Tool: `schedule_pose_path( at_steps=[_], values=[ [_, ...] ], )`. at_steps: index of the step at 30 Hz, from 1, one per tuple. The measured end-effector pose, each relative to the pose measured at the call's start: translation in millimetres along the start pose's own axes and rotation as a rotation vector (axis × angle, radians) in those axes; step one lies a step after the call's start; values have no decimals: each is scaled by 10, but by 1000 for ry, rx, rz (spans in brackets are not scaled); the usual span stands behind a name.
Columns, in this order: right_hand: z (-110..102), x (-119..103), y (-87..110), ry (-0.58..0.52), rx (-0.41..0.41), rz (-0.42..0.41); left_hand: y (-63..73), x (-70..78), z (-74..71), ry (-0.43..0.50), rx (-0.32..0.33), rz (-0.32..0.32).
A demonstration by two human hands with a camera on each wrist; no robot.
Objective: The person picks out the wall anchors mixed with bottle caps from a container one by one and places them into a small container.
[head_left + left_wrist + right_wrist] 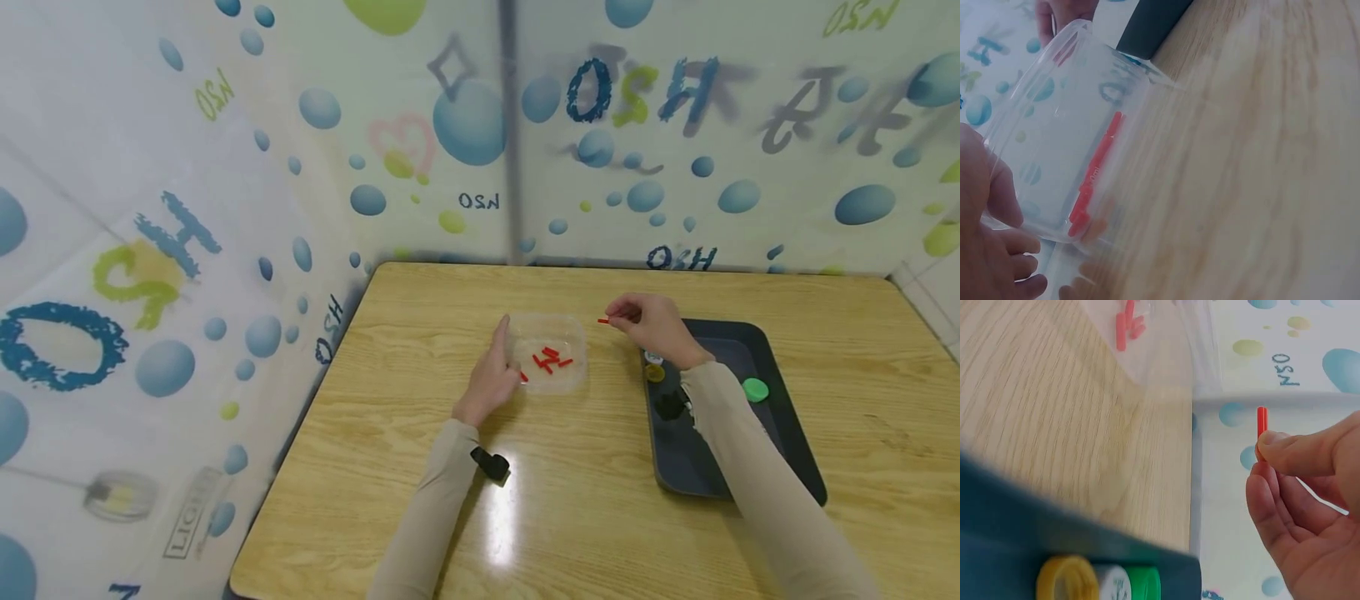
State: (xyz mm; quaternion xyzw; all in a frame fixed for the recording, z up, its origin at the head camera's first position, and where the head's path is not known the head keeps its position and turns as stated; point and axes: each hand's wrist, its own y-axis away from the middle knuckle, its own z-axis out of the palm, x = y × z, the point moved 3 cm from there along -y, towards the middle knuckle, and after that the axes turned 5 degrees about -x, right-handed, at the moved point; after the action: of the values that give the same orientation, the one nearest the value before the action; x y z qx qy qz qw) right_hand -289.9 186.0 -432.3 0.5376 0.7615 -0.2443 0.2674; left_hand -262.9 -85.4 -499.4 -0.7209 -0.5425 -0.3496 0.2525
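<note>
My left hand grips the left side of a clear plastic container, its thumb over the rim and its other fingers outside, as the left wrist view shows. Several short red sticks lie scattered on the container's floor. To the right of the container, my right hand is raised above the table near the tray's far left corner. Between thumb and fingertips it pinches one more red stick, whose free end points toward the container.
A dark tray sits on the wooden table under my right forearm. It holds a green cap, a yellow cap and a whitish cap, with another green cap beside that. Bubble-patterned sheets hang behind and left.
</note>
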Motion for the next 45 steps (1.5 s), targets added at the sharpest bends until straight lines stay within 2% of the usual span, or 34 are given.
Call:
schedule_pose_path(
  at_steps=[9, 25, 32, 45],
  values=[
    [158, -151, -114, -11, -26, -10, 3, -21, -3, -15, 4, -9],
    [349, -276, -239, -52, -35, -89, -17, -13, 1, -14, -10, -10],
    [447, -398, -274, -51, -43, -125, -30, -3, 3, -15, -2, -26],
    [675, -544, -391, -111, -99, -149, -22, 9, -18, -34, -2, -27]
  ],
)
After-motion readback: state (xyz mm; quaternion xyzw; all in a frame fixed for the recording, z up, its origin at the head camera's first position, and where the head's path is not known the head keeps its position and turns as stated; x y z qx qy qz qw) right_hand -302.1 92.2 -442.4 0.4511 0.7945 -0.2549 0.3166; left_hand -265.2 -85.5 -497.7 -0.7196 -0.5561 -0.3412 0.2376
